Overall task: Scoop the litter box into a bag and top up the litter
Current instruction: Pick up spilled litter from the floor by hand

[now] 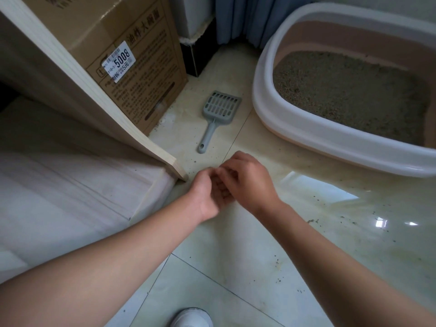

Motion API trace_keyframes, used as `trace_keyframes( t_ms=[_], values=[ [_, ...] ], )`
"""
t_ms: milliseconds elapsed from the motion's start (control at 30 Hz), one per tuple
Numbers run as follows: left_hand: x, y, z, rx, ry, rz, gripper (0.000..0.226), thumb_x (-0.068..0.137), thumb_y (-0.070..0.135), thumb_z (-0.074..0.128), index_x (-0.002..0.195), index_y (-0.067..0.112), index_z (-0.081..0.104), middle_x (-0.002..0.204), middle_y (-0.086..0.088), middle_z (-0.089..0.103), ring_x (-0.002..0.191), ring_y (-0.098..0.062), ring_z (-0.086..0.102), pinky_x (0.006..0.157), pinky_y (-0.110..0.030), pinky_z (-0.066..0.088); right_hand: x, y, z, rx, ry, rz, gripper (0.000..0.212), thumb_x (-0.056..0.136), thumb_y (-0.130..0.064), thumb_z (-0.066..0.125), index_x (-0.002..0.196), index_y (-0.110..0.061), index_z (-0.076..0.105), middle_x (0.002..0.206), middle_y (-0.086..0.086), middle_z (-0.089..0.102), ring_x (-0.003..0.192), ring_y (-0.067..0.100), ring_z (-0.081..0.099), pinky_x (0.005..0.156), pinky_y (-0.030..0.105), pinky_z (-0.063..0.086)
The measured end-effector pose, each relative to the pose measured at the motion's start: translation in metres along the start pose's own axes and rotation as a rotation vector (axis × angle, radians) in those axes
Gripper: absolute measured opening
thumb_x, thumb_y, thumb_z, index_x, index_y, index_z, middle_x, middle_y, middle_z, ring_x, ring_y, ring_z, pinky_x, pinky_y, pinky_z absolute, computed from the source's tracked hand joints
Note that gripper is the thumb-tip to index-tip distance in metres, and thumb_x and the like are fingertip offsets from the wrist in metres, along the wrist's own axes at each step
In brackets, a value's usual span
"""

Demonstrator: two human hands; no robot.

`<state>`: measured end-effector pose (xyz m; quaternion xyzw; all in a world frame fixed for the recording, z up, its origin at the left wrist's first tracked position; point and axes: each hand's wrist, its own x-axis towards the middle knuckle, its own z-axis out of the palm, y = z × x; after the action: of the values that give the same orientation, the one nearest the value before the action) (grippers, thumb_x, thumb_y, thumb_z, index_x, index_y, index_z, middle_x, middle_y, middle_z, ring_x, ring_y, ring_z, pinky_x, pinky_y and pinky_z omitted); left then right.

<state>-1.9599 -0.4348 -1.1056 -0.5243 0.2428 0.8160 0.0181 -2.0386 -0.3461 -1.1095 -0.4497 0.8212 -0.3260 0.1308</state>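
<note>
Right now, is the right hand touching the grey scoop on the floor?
Apart. The head view shows bare floor tile between the scoop and the right hand.

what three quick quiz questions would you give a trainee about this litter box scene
1. True or false: the scoop lies inside the litter box.
2. What stands just left of the scoop? A) a cardboard box B) a bucket C) a broom
3. Fill in: loose litter grains are scattered on the ____.

Key: 1 false; 2 A; 3 floor
</note>
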Motion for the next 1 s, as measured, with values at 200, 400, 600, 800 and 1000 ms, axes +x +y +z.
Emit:
trace_keyframes(
  t_ms=[200,400,600,800,1000],
  values=[
    [-0.01,-0.009,-0.014,-0.022,0.006,-0.042,0.036,0.1,0.021,0.04,0.083,0.004,0.067,0.08,-0.015,0.071,0.076,-0.028,0.069,0.076,-0.04,0.059,0.057,-0.011,0.017,-0.118,-0.186,-0.048,0.019,0.09,-0.025,0.062,0.105,-0.025,0.072,0.101,-0.005,0.068,0.087,0.016,0.061,0.067,0.029,0.043],
    [-0.014,-0.003,-0.027,-0.079,0.034,-0.044,0.034,0.098,0.021,0.041,0.088,0.004,0.067,0.086,-0.016,0.073,0.076,-0.028,0.07,0.072,-0.038,0.06,0.08,-0.029,0.051,-0.4,-0.281,-0.162,0.012,0.089,-0.023,0.057,0.095,-0.021,0.068,0.092,-0.001,0.066,0.081,0.026,0.064,0.06,0.03,0.043],
    [-0.013,0.0,-0.035,-0.133,0.033,-0.053,0.033,0.099,0.02,0.038,0.091,0.004,0.067,0.091,-0.017,0.072,0.082,-0.03,0.07,0.075,-0.04,0.06,0.081,-0.032,0.059,-0.483,-0.274,-0.12,0.007,0.091,-0.015,0.057,0.092,-0.013,0.064,0.089,0.005,0.065,0.075,0.032,0.063,0.057,0.032,0.04],
    [-0.007,0.002,-0.03,-0.144,0.012,-0.041,0.033,0.099,0.021,0.038,0.092,0.006,0.067,0.09,-0.016,0.073,0.079,-0.029,0.071,0.071,-0.038,0.061,0.083,-0.032,0.053,-0.515,-0.251,-0.09,0.006,0.092,-0.018,0.06,0.094,-0.014,0.062,0.092,0.006,0.066,0.076,0.032,0.063,0.057,0.032,0.038],
    [-0.008,0.003,-0.027,-0.156,-0.017,-0.046,0.038,0.101,0.021,0.037,0.094,0.004,0.07,0.096,-0.016,0.076,0.082,-0.028,0.074,0.078,-0.041,0.058,0.086,-0.036,0.05,-0.595,-0.328,-0.146,0.006,0.093,-0.013,0.06,0.098,-0.009,0.063,0.096,0.007,0.063,0.08,0.032,0.065,0.057,0.033,0.036]
  ],
)
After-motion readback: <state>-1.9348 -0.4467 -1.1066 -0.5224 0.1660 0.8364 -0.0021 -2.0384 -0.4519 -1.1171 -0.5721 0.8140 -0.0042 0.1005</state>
